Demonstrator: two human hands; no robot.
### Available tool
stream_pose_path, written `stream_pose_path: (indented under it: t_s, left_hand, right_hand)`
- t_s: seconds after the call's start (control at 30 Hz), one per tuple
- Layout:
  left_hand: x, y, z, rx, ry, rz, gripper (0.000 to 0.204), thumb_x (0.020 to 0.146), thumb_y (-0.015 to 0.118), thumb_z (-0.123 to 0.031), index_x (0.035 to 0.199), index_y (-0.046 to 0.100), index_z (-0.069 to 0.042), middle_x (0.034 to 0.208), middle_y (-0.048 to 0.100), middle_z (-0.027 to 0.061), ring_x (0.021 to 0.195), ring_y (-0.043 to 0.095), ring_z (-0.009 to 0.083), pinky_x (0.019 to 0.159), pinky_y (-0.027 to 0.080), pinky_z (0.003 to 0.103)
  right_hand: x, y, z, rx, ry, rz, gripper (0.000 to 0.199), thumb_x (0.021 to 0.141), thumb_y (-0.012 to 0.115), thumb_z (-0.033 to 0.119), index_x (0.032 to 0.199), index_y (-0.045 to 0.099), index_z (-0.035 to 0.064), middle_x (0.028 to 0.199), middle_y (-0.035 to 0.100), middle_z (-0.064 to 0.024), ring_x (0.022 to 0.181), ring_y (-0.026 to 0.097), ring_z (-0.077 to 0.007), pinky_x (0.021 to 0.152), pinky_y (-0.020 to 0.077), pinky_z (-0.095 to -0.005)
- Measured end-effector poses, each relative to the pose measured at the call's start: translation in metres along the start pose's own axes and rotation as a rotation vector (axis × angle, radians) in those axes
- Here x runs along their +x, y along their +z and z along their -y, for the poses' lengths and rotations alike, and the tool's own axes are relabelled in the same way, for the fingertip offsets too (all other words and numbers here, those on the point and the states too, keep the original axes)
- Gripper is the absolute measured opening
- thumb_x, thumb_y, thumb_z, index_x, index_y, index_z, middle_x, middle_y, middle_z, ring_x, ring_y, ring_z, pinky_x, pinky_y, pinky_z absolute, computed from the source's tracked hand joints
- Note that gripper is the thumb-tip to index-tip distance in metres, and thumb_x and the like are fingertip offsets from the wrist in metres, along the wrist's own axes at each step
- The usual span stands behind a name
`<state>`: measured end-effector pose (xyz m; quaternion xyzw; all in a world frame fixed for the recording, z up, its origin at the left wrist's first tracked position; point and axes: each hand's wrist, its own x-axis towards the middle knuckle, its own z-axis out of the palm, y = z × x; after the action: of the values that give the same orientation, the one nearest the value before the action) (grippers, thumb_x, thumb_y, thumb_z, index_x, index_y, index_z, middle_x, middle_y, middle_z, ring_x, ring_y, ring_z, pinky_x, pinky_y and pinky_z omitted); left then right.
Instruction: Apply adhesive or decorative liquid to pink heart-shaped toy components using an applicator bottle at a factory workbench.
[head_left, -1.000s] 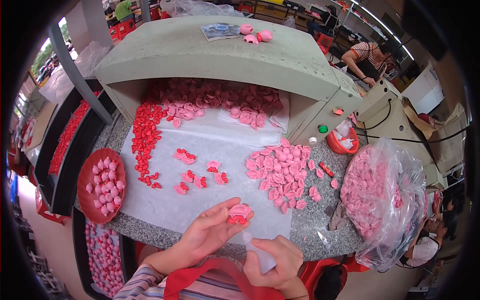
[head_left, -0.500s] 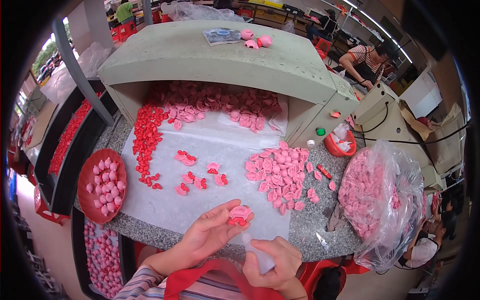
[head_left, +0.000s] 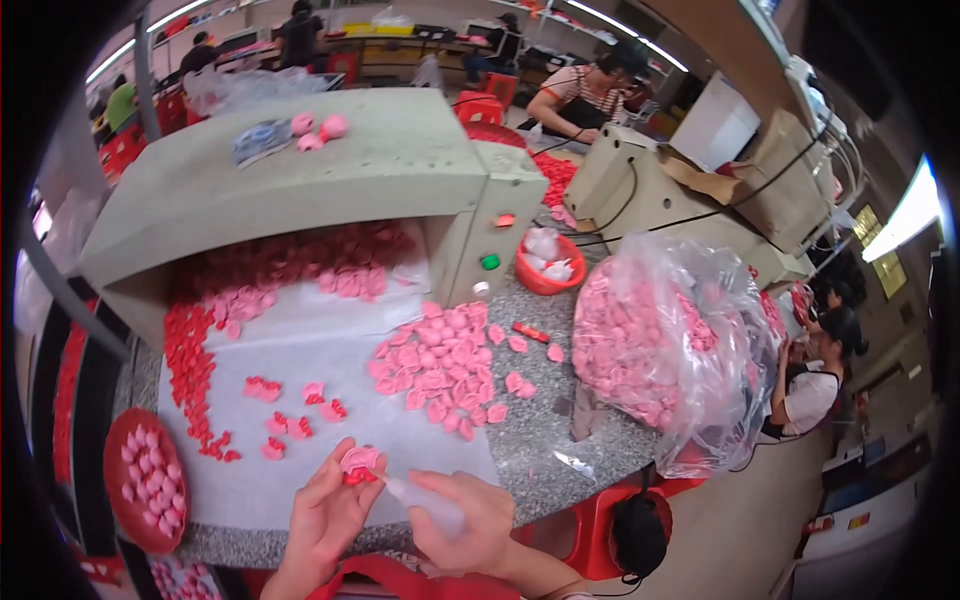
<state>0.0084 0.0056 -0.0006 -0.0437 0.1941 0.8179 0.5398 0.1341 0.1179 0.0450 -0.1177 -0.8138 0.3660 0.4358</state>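
Between the thumb and fingers of my left hand (head_left: pixel 322 515) is a pink shell-shaped plastic piece (head_left: pixel 359 457) with a small red part along its lower edge. My right hand (head_left: pixel 470 515) grips a translucent squeeze bottle (head_left: pixel 432 508), its thin nozzle pointing up and left. The nozzle tip meets the right side of the held piece, or is very close to it; I cannot tell which. Beyond my hands, several pink-and-red joined pieces (head_left: pixel 288 426) lie on a white sheet (head_left: pixel 300 490). Loose pink shells (head_left: pixel 435 365) are heaped on the right, small red parts (head_left: pixel 190 370) on the left.
A grey hooded machine (head_left: pixel 290 140) stands behind, with pink pieces under its hood. At left is a red bowl (head_left: pixel 118 480) of pink balls. To the right are a clear plastic bag (head_left: pixel 700 340) of pink shells, a small red basket (head_left: pixel 548 282) and a red stool (head_left: pixel 590 530). Other people sit farther off.
My view has swung to the right, so the table appears farther left. The bottle's nozzle has come up to the right side of the held piece. Both hands keep their hold.
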Motion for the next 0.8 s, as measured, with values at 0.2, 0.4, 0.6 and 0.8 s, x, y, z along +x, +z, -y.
stream_pose_path:
  t_s: [0.2,0.4,0.6,0.8]
  left_hand:
    - [0.006,-0.016,0.002,-0.029,-0.029,-0.012,0.028,0.086,0.053,-0.014,0.114,0.051,-0.01,0.111,0.052,0.0119,0.107,0.05,0.0288,0.091,0.044,0.039]
    - [0.017,-0.021,0.004,-0.046,-0.073,-0.064,0.029,0.087,0.051,-0.016,0.115,0.05,-0.01,0.109,0.052,0.0116,0.106,0.05,0.03,0.09,0.044,0.04]
    - [0.035,-0.046,0.008,1.513,0.327,-0.063,0.025,0.087,0.045,-0.026,0.105,0.052,-0.011,0.107,0.057,0.0094,0.097,0.055,0.0193,0.079,0.045,0.033]
    - [0.048,-0.054,0.005,1.443,0.406,0.046,0.021,0.086,0.046,-0.023,0.098,0.054,-0.008,0.103,0.056,0.0107,0.099,0.052,0.0234,0.081,0.043,0.034]
  right_hand:
    - [-0.021,-0.029,-0.088,0.179,0.542,-0.247,0.031,0.071,0.067,0.01,0.099,0.059,-0.0006,0.09,0.063,-0.0127,0.08,0.061,-0.0172,0.067,0.0479,-0.0248]
    - [-0.029,-0.072,-0.209,-0.436,0.536,-0.377,0.031,0.063,0.072,0.015,0.09,0.062,0.0049,0.086,0.059,-0.0109,0.083,0.056,-0.0246,0.068,0.0465,-0.0325]
    - [-0.013,-0.093,-0.241,-0.594,0.812,-0.319,0.032,0.062,0.073,0.022,0.088,0.063,0.0066,0.082,0.057,-0.0099,0.082,0.056,-0.0273,0.072,0.0437,-0.0377]
    - [-0.006,-0.091,-0.233,-0.679,0.726,-0.307,0.036,0.065,0.071,0.02,0.095,0.059,0.0065,0.086,0.056,-0.011,0.084,0.055,-0.0298,0.071,0.0443,-0.0389]
